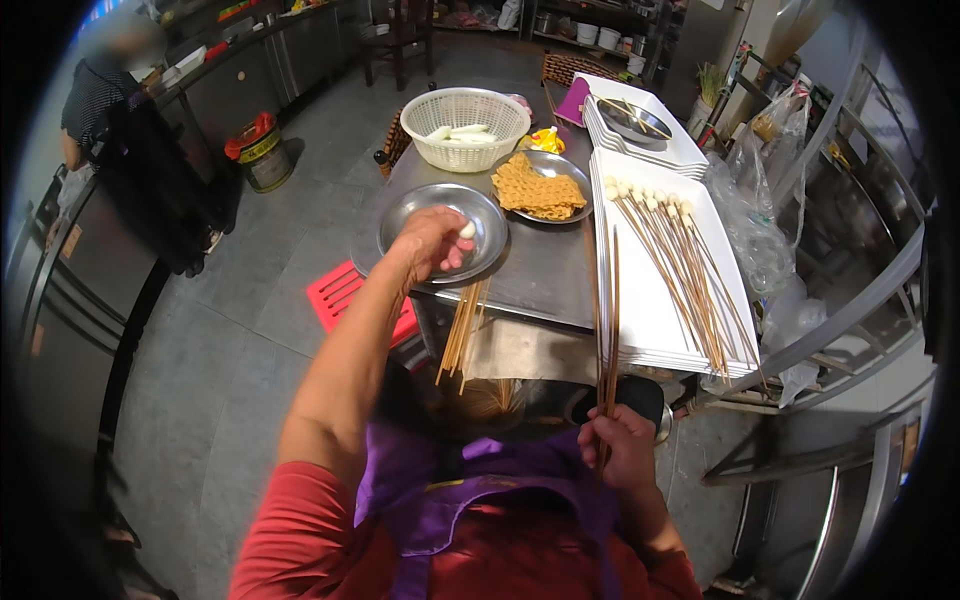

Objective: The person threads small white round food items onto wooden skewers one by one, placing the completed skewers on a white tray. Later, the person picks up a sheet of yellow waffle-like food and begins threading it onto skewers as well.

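Observation:
My left hand (431,238) is over a steel bowl (491,259) and pinches a small white ball (467,230) between its fingers. Lower right, my right hand (619,442) grips several long brown skewers (606,337) that point away from me. Beside them, a stack of white trays (637,315) holds many skewers, each with a pale ball (651,202) at its far end. A second steel bowl (574,217) carries folded orange-brown lattice sheets (536,189). Behind sits a cream plastic colander (465,155) with pale white pieces (471,135).
Bare sticks (461,330) jut over the near edge of the metal table (540,289). A red slotted plastic stool (337,296) stands at left. More white trays with a steel bowl (634,120) are at back right, beside hanging plastic bags (757,217). A person (127,142) stands far left.

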The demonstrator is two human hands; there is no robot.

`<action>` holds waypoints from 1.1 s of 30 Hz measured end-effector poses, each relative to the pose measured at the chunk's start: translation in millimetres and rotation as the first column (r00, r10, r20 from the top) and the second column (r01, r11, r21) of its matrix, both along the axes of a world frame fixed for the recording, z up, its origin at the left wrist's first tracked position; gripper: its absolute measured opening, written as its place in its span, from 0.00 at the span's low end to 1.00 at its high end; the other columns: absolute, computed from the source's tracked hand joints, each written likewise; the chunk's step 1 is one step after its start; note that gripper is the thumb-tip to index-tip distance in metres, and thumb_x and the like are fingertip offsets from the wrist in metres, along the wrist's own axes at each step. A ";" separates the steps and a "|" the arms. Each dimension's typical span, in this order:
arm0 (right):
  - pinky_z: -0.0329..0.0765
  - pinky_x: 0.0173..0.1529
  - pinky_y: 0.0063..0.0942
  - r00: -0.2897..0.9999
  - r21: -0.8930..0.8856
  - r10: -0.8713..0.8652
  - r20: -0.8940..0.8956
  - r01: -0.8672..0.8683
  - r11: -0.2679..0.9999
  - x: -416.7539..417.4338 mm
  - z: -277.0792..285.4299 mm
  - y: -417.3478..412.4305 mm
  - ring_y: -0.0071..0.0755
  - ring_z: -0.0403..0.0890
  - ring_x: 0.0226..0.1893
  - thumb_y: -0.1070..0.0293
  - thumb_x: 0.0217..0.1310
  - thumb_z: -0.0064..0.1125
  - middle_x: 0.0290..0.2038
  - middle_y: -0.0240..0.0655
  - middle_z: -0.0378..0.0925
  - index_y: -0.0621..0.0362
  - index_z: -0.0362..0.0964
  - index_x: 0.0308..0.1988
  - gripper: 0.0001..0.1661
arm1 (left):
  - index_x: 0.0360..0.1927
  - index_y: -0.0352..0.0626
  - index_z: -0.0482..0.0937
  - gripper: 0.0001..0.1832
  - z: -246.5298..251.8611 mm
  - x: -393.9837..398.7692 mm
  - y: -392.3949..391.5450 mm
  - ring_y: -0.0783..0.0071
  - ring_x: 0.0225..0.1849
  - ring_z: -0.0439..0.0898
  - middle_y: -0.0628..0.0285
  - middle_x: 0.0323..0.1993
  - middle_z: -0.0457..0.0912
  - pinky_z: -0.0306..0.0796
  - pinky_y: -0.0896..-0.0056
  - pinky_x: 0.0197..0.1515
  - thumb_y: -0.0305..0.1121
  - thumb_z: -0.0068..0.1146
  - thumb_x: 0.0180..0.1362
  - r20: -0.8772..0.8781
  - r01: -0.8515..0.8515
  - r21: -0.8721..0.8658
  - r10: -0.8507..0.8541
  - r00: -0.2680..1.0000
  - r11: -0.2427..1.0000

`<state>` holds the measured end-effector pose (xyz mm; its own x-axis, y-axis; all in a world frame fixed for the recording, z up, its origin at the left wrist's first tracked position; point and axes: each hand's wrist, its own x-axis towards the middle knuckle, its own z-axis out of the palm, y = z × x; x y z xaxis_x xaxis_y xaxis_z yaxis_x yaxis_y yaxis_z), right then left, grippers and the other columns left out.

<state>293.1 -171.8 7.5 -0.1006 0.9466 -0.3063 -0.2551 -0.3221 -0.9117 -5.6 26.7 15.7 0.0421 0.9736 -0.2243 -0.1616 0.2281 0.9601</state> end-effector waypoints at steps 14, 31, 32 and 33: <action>0.62 0.16 0.14 0.976 -0.003 0.095 0.196 -0.096 0.995 -25.7 -19.7 14.4 0.16 0.68 0.12 0.73 0.50 0.53 0.16 0.31 0.71 0.63 0.70 0.24 0.06 | 0.35 0.37 0.70 0.07 0.2 2.5 -23.5 0.66 0.17 0.77 0.44 0.29 0.77 0.73 0.71 0.19 0.26 0.51 0.53 0.579 0.071 0.060 -0.093 0.810 0.996; 0.61 0.14 0.14 0.978 0.020 0.122 0.168 -0.127 0.992 -34.5 -14.4 20.8 0.18 0.67 0.11 0.78 0.49 0.51 0.18 0.35 0.72 0.63 0.67 0.28 0.02 | 0.38 0.37 0.69 0.08 -2.4 11.7 -27.7 0.63 0.23 0.79 0.42 0.33 0.76 0.75 0.68 0.23 0.28 0.49 0.55 0.618 -0.005 0.046 -0.025 0.786 0.999; 0.61 0.14 0.14 0.979 0.025 0.120 0.165 -0.125 0.992 -34.8 -14.2 20.9 0.18 0.67 0.11 0.78 0.49 0.51 0.18 0.35 0.72 0.63 0.67 0.28 0.02 | 0.38 0.37 0.69 0.08 -1.8 11.7 -28.3 0.63 0.23 0.79 0.42 0.33 0.76 0.75 0.67 0.23 0.28 0.49 0.55 0.621 -0.003 0.046 -0.026 0.783 0.999; 0.61 0.14 0.14 0.979 0.029 0.117 0.166 -0.124 0.992 -34.7 -14.0 20.9 0.18 0.67 0.11 0.78 0.49 0.51 0.18 0.35 0.72 0.63 0.67 0.28 0.02 | 0.38 0.37 0.69 0.08 -0.9 12.0 -29.0 0.63 0.23 0.79 0.42 0.33 0.76 0.75 0.67 0.23 0.28 0.49 0.55 0.624 0.000 0.046 -0.029 0.781 0.999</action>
